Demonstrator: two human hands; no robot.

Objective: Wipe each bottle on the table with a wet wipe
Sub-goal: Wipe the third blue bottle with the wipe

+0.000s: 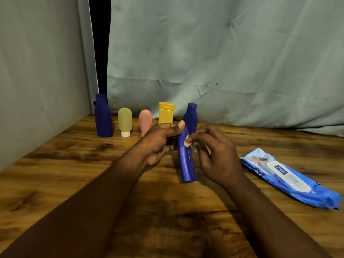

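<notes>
Left hand (162,140) grips blue bottle (186,162) mid-table; right hand (214,153) pinches small wipe (187,143) against it.

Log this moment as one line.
left hand: holds blue bottle | right hand: wad at bottle | five bottles in back row | wipes pack: right, on table

Five bottles are standing in a row along the far edge of the table (55,183), blocking any reach to the back: a dark blue bottle (103,116) nearest the far left corner, a yellow-green tube (124,121), a pink tube (145,121), a yellow bottle (166,113) and another blue bottle (190,116). Narrow gaps are showing between them. A wipes pack (290,178) is lying by the right edge. The near edge and the whole left side are lying open for passage.
</notes>
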